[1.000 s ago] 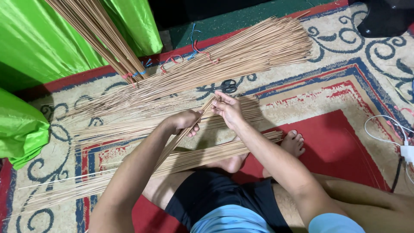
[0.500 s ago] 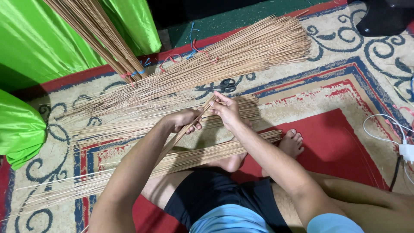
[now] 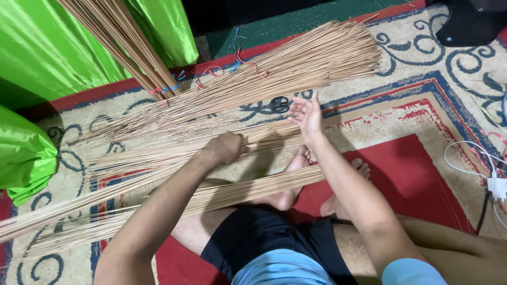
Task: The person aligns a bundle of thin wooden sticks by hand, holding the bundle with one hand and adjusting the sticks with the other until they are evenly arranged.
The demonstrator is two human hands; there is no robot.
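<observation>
On the patterned red, cream and blue carpet (image 3: 422,105) a person sits cross-legged among long thin tan sticks. Their left hand (image 3: 227,148) is closed in a fist around a slim bundle of tan sticks (image 3: 132,182), which runs from the fist out toward eight o'clock and past the left edge of view. Their right hand (image 3: 306,116) hovers at about one o'clock from the fist, fingers spread and empty, just above a loose flat layer of sticks (image 3: 274,132) lying on the carpet. A pair of black-handled scissors (image 3: 278,104) lies just beyond the fingertips, at eleven o'clock. A broad fan of sticks (image 3: 296,63) stretches toward one o'clock, and another tied bundle (image 3: 121,42) rises at eleven. A lower row of sticks (image 3: 237,190) lies across the bare feet (image 3: 296,179). Bright green shiny fabric (image 3: 47,53) crowds the ten o'clock side. Open red carpet lies at three o'clock, bounded by a white cable and plug (image 3: 494,182) at the right edge.
</observation>
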